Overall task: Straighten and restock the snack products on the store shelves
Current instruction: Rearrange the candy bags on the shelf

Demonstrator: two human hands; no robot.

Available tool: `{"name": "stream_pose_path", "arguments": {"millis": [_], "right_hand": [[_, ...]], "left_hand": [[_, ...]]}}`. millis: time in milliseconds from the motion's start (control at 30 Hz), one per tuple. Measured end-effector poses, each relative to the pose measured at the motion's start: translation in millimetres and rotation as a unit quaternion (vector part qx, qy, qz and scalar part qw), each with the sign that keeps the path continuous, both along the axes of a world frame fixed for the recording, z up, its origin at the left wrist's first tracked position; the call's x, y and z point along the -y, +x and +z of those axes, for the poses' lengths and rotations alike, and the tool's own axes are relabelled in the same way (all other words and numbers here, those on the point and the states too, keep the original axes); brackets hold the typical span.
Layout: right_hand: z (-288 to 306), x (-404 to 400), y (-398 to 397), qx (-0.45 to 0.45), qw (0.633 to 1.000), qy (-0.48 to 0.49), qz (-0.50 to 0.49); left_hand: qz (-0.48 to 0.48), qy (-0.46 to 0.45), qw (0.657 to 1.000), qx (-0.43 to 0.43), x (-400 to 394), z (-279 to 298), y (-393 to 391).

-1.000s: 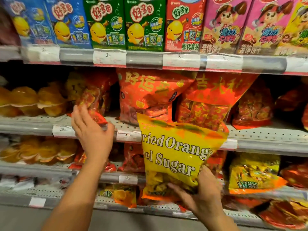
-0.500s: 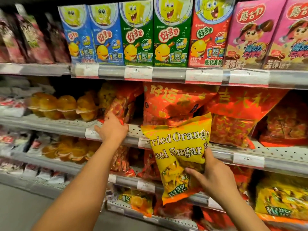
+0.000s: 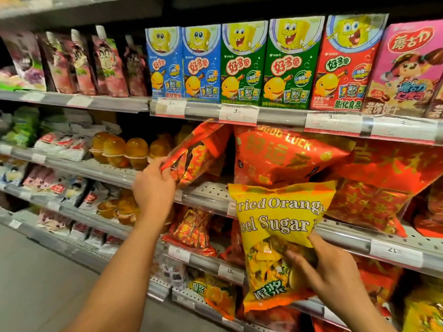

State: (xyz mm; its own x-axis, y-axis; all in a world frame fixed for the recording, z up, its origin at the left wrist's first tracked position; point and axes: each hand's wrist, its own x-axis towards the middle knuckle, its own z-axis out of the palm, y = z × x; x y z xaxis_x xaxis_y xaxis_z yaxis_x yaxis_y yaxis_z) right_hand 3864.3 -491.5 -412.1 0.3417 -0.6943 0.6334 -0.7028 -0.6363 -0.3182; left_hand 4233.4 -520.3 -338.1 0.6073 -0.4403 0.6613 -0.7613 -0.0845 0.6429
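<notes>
Holding a yellow snack bag (image 3: 280,231) upright in front of the middle shelf (image 3: 211,195), the right hand (image 3: 326,271) grips its lower right side, thumb on the front and fingers curled round the clear window. The bag reads "ried Orange eel Sugar" in white letters, has an orange bottom band with green characters, and shows small wrapped candies through the window. The left hand (image 3: 153,188) reaches up to the middle shelf and pinches the lower corner of a red-gold candy bag (image 3: 194,154), which leans tilted to the right, toward a large red bag (image 3: 282,156) printed "GOOD LUCK".

The yellow bag covers part of the shelf edge and the bottom of the large red bag. Left of the hand sit orange jelly cups (image 3: 127,149); more red bags lie to the right.

The top shelf carries cartoon boxes (image 3: 242,65) in blue, green and red, a pink box (image 3: 407,68) to their right, and dark pouches (image 3: 105,63) to their left. The lower shelf holds more red packs (image 3: 191,231) and white-wrapped snacks (image 3: 60,188). Price tags (image 3: 237,113) run along the rails.
</notes>
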Motion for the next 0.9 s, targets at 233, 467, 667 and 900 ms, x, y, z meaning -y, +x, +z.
{"name": "stream_pose_path", "arguments": {"millis": [233,467,667,900], "right_hand": [[-7,16,27,0.032,0.999,0.005,-0.003],[-15,27,45,0.096,0.995,0.029,-0.005],[-11,38,72,0.068,0.997,0.035,0.024],[-10,47,125,0.07,0.994,0.033,0.08]], "left_hand": [[0.056,0.065,0.978,0.189,-2,18,11],[0.103,0.095,0.956,0.259,-57,31,48],[0.121,0.087,0.988,0.046,-102,-35,64],[0.093,-0.037,0.98,-0.172,-109,-118,58]]}}
